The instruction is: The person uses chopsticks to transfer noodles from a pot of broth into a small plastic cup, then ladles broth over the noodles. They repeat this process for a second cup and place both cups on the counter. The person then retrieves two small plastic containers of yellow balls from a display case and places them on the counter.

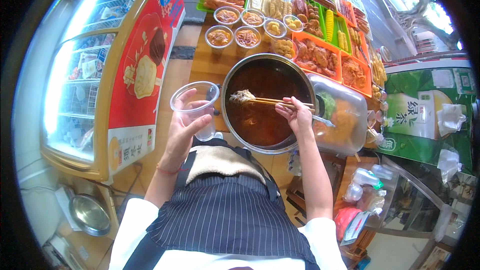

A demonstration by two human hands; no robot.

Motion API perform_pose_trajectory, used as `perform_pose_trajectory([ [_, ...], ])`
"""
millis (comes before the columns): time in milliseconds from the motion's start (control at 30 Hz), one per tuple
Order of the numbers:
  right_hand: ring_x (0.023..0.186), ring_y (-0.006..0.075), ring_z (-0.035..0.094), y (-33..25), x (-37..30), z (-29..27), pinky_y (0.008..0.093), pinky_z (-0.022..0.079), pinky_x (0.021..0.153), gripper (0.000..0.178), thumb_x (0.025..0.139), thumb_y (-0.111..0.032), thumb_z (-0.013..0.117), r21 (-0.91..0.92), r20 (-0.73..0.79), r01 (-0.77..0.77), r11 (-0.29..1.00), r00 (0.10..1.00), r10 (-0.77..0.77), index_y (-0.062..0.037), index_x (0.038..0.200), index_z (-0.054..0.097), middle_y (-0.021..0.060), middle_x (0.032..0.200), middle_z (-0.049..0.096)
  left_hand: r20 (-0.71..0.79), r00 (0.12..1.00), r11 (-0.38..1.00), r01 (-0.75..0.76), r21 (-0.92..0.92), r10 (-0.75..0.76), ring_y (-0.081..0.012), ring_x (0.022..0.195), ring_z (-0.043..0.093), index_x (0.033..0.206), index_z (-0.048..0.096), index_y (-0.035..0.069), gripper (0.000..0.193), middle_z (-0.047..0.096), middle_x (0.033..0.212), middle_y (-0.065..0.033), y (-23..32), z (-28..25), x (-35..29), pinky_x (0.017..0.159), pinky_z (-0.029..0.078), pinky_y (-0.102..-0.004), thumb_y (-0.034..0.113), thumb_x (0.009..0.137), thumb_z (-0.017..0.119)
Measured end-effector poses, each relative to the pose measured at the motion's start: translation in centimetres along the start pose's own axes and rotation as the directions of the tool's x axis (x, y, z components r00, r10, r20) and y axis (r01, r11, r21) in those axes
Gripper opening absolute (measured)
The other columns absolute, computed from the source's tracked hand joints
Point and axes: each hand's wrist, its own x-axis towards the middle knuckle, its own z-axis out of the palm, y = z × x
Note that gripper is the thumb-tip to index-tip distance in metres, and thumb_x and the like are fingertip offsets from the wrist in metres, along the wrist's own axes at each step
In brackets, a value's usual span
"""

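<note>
My left hand (pixel 186 132) is wrapped round a clear plastic cup (pixel 204 131), held upright with its open rim facing up, just left of the pot; no food shows inside. A pair of wooden chopsticks (pixel 267 101) is gripped in my right hand (pixel 299 117). At their tips, a pale, ragged clump of food (pixel 242 96) hangs over the left part of a wide metal pot (pixel 225 117). Dark reddish-brown broth (pixel 260 127) fills the pot. The handle of a utensil (pixel 324 121) pokes out past the pot's right rim, beside my right hand.
Several filled cups (pixel 219 37) stand beyond the pot. Trays of skewers and meat, one an orange tray (pixel 341 65), spread to the far right. A clear plastic bin (pixel 357 125) sits right of the pot. A glass-door freezer (pixel 114 65) stands left; a metal bowl (pixel 90 215) lies lower left.
</note>
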Motion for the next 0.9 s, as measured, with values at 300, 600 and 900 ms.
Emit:
perform_pose_trajectory([
  [300,0.086,0.0360,0.071,-4.0,-2.4,-2.9,0.0440,0.062,0.080,0.025,0.098,-0.014,0.052,0.205,-0.027,0.037,0.978,0.999,-0.032,0.0094,0.100,0.060,0.0261,0.095,0.067,0.125,0.992,0.989,-0.025,0.148,0.006,-0.0192,0.113,0.055,0.140,0.034,0.004,0.081,0.054,0.119,-0.0124,-0.9,1.4,0.8,0.097,0.047,-0.0321,0.022,0.077,0.083],
  [600,0.089,0.0375,0.070,-10.9,-6.0,-2.8,0.0446,0.061,0.083,0.025,0.097,-0.012,0.052,0.228,-0.095,0.238,0.944,0.970,-0.222,0.0106,0.099,0.061,0.0266,0.096,0.067,0.310,0.903,0.605,-0.429,0.670,0.297,-0.0252,0.117,0.053,0.132,0.047,-0.001,0.083,0.054,0.123,-0.0145,-1.9,4.5,3.6,0.102,0.044,-0.0379,0.020,0.064,0.088],
  [900,0.091,0.0384,0.070,-16.3,-10.5,-0.3,0.0446,0.060,0.085,0.024,0.094,-0.009,0.052,0.148,-0.129,0.399,0.905,0.915,-0.382,0.0119,0.100,0.061,0.0263,0.096,0.067,0.311,0.880,0.450,-0.455,0.768,0.358,-0.0294,0.118,0.056,0.133,0.046,-0.003,0.081,0.055,0.125,-0.0187,-2.9,7.1,6.9,0.102,0.045,-0.0378,0.017,0.066,0.085],
])
